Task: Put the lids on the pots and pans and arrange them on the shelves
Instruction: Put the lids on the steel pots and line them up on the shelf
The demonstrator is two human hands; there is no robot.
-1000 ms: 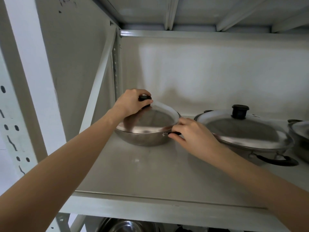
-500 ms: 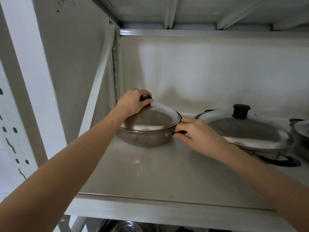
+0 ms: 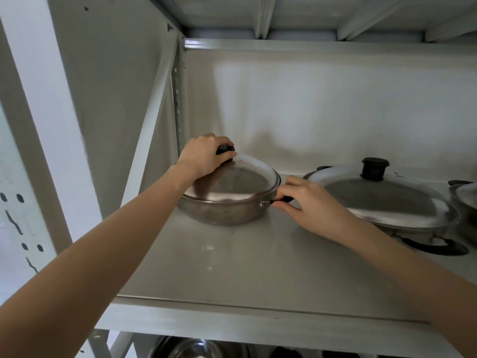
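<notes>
Here, at the shelf's (image 3: 232, 275) left end, the left hand (image 3: 204, 156) gripped the lid's (image 3: 237, 182) knob (image 3: 225, 150) atop the pan (image 3: 227, 210), while the right hand (image 3: 307, 202) pinched its side handle (image 3: 282, 200), pointing right toward the neighbouring pan (image 3: 382, 200).

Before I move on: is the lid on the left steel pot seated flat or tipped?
Seated, it appears: the domed steel lid meets the left steel pot's rim along the visible front edge. The left hand hides the back.

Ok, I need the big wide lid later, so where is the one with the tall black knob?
In the head view it sits right of centre on the shelf, covering the wide pan, just right of the right hand.
</notes>
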